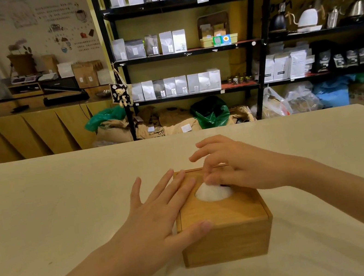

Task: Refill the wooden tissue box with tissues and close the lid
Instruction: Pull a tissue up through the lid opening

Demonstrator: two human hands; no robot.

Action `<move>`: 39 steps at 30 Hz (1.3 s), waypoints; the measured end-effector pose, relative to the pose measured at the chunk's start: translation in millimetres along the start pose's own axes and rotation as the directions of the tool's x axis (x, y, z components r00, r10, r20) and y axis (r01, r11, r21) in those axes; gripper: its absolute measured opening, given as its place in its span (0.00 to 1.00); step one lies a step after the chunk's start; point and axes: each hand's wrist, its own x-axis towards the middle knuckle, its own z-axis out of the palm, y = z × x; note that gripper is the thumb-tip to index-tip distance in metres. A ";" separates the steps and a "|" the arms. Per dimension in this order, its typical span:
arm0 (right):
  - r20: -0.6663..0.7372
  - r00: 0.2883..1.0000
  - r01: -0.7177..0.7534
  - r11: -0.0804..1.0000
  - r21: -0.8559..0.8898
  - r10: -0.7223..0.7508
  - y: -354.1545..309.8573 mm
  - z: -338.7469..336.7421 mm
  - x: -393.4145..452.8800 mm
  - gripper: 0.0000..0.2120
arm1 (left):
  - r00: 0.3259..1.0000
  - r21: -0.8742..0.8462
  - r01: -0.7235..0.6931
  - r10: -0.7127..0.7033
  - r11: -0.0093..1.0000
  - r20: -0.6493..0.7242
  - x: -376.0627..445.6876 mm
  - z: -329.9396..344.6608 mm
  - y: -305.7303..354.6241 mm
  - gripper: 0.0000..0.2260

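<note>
The left hand (156,217) is lying flat and spread, fingers apart, pressing on the left side of the lid (225,210) with the thumb hooked over the near edge, gripping nothing but steadying the wooden box (225,239), which is sitting on the pale table (45,222) near the middle. The lid looks seated, so the job seems nearly finished. Through the lid's oval opening a white tissue (212,192) is poking up, and the right hand (237,167) is pinching its tip, thumb and fingertips closed together on it. To do this well, I would judge the pull should go straight up and gently while the left palm is bearing down, so the sheet is not tearing on the opening's rim. The tabletop around the box is lying open on every side, its far edge well apart.
</note>
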 end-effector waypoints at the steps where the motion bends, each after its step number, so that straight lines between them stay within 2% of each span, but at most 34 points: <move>1: 0.008 1.000 -0.028 0.998 0.055 0.027 0.3 -0.1 -0.3 0.05 | 1.000 -0.033 0.003 -0.003 0.999 0.010 1.2 -0.1 -0.5 0.33; 3: 0.010 0.996 -0.089 0.984 0.156 0.088 0.4 1.5 -0.4 0.06 | 1.000 -0.106 0.013 -0.012 0.994 0.007 3.4 -0.1 -1.7 0.33; 7: -0.037 0.977 -0.180 0.911 0.372 0.208 0.8 3.2 0.8 0.07 | 0.994 -0.201 0.030 -0.050 0.979 -0.097 8.0 1.6 -1.3 0.31; 10: -0.072 0.970 -0.175 0.877 0.448 0.231 -1.0 1.1 2.3 0.08 | 0.988 -0.230 0.032 -0.066 0.973 -0.143 13.4 -1.6 0.9 0.24; 12: -0.082 0.973 -0.158 0.876 0.455 0.218 -4.0 0.8 1.6 0.08 | 0.989 -0.317 0.049 -0.090 0.947 -0.114 20.0 -7.3 2.4 0.14; 14: -0.087 0.977 -0.133 0.872 0.472 0.195 -7.3 -0.2 -0.8 0.08 | 0.990 -0.446 0.056 -0.108 0.894 -0.093 28.4 -15.4 5.3 0.10; 18: -0.146 0.981 -0.056 0.899 0.434 0.131 -13.0 -3.1 -6.6 0.09 | 0.991 -0.716 0.103 -0.129 0.691 0.017 42.0 -26.7 4.9 0.07; 22: -0.196 0.969 -0.027 0.855 0.518 0.149 -11.4 -5.1 -12.3 0.06 | 0.992 -0.791 0.098 -0.119 0.604 0.032 43.3 -34.0 1.4 0.02; 24: -0.155 0.972 -0.079 0.866 0.494 0.177 -6.9 -6.8 -14.5 0.12 | 0.995 -0.809 0.079 -0.096 0.583 0.027 42.1 -35.9 2.0 0.02; 27: 0.014 0.981 -0.187 0.922 0.339 0.194 -0.8 -4.6 -17.0 0.27 | 0.998 -0.810 0.041 -0.067 0.585 0.002 40.0 -36.7 4.1 0.06; 30: 0.041 0.983 -0.186 0.945 0.268 0.181 0.3 -0.6 -18.0 0.20 | 0.994 -0.797 -0.023 -0.068 0.603 -0.081 38.5 -37.8 4.3 0.10; 36: -0.043 0.984 -0.134 0.870 0.474 0.174 -0.2 -3.0 -20.4 0.15 | 0.962 -0.758 -0.110 -0.124 0.643 -0.245 36.0 -39.3 2.4 0.18; 39: -0.125 0.977 -0.078 0.830 0.553 0.174 -0.7 -4.5 -26.6 0.16 | 0.974 -0.732 -0.024 -0.149 0.681 -0.170 36.1 -38.7 -0.3 0.26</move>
